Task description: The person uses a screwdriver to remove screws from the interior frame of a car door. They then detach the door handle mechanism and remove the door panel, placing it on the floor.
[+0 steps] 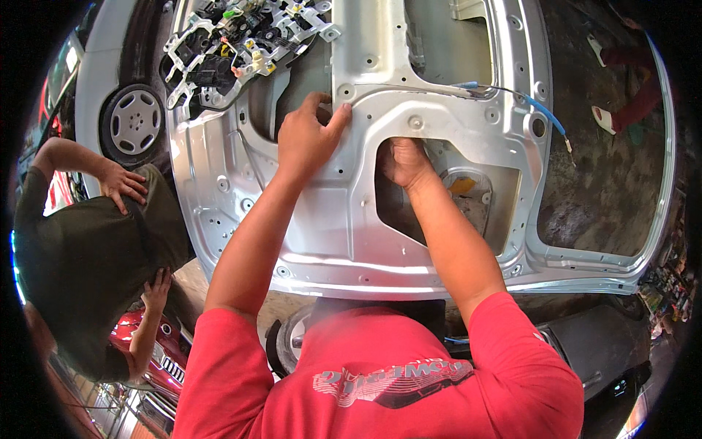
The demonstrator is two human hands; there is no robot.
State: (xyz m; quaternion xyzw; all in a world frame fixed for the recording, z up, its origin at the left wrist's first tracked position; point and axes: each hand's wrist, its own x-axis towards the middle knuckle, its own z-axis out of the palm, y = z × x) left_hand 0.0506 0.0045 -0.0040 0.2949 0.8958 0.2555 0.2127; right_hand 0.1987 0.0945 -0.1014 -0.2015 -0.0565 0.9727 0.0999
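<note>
1. Red short-sleeved shirt (380,395) with a grey print fills the foreground, nearest my camera.
2. Silver sheet-metal car-door shell (322,227) spreads directly beyond it.
3. Left hand (313,139): I find it at the shell beside the upper-left opening (306,84), thumb and forefinger apart.
4. Right hand (406,162): inside the larger lower opening (506,197); fingers hidden, so I cannot tell their state.
5. Cluster of black-and-metal mechanisms (248,47) sits upper left; blue-sleeved cable (547,112) crosses the shell's right edge.

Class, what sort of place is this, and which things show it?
Probably a car repair workshop: a large silver metal car door shell, a black-and-silver cluster of mechanical parts lying on it, and a pale car with a round silver wheel.
</note>
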